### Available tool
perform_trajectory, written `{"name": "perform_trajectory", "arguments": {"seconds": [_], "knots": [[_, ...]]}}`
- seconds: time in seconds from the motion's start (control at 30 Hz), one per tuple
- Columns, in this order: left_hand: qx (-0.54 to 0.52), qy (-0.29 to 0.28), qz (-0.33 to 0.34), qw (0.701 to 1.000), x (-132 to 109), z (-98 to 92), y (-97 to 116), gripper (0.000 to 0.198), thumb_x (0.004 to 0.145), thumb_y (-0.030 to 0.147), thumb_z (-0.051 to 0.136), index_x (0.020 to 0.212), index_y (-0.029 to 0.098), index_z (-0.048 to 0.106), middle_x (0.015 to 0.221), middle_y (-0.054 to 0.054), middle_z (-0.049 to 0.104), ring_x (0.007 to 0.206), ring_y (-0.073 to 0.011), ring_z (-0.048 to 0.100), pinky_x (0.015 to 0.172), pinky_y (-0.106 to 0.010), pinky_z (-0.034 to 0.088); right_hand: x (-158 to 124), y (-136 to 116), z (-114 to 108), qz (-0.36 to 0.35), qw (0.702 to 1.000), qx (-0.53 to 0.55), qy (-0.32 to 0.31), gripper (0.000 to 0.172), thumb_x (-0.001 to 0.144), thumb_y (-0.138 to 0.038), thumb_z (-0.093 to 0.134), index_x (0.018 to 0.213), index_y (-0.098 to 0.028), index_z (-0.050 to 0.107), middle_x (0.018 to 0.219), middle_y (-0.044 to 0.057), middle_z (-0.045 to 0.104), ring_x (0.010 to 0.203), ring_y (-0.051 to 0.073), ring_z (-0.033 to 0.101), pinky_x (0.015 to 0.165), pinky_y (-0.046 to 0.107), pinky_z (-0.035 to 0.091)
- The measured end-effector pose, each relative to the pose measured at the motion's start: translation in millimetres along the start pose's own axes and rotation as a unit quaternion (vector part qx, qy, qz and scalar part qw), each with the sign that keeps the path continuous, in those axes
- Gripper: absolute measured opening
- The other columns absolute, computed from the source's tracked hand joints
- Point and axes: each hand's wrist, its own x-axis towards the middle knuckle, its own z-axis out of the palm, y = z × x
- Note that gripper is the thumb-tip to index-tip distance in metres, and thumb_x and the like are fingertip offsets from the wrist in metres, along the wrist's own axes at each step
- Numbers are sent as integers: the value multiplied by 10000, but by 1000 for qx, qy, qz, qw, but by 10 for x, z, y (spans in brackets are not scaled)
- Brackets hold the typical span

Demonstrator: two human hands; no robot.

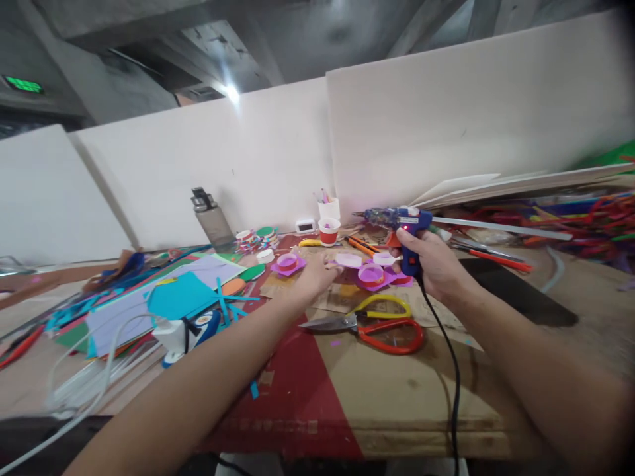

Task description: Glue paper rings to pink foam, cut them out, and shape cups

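Observation:
My right hand (434,261) grips a blue hot glue gun (409,241), its nozzle pointing left and a small red light lit on its body. A long translucent glue stick (501,228) sticks out of its back end. My left hand (317,274) reaches over the cardboard with its fingers drawn together, beside a pale purple piece (348,260); whether it pinches that piece is hard to see. Red-sided rings on purple paper lie around: one ring (287,263) left of my left hand, another ring (371,275) between my hands. Large scissors (367,324) with yellow and red handles lie nearer me.
Coloured paper (183,294) and a white power plug (171,334) crowd the left side. Behind stand a grey bottle (213,218) and a red-and-white paper cup (328,233). The gun's black cord (452,370) hangs over the front edge. A black sheet (520,291) lies right.

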Motion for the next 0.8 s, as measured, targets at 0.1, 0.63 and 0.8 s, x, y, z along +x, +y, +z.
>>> {"name": "perform_trajectory", "arguments": {"seconds": [0.1, 0.63, 0.8], "knots": [[139, 47, 54, 988, -59, -185, 56, 341, 567, 113, 726, 896, 189, 677, 915, -81, 680, 922, -280, 611, 906, -416, 436, 0, 36, -8, 3, 1000, -9, -7, 288, 673, -428, 722, 794, -199, 596, 589, -20, 555, 460, 97, 480, 380, 219, 431], [292, 114, 95, 945, 226, -1046, -119, 526, 486, 294, 845, 952, 178, 628, 1133, -142, 641, 1187, -367, 480, 1010, -433, 334, -61, 184, 12, 36, 997, -54, -29, 302, 699, -433, 718, 791, -176, 590, 590, -19, 566, 465, 87, 497, 399, 198, 429], [313, 127, 169, 926, 209, -1058, -117, 460, 595, 275, 785, 1014, 172, 627, 1131, -134, 634, 1144, -336, 518, 1020, -429, 334, -99, 192, 54, 61, 995, -74, -11, 287, 678, -413, 729, 779, -176, 602, 590, -18, 562, 443, 83, 478, 379, 202, 418]]}}
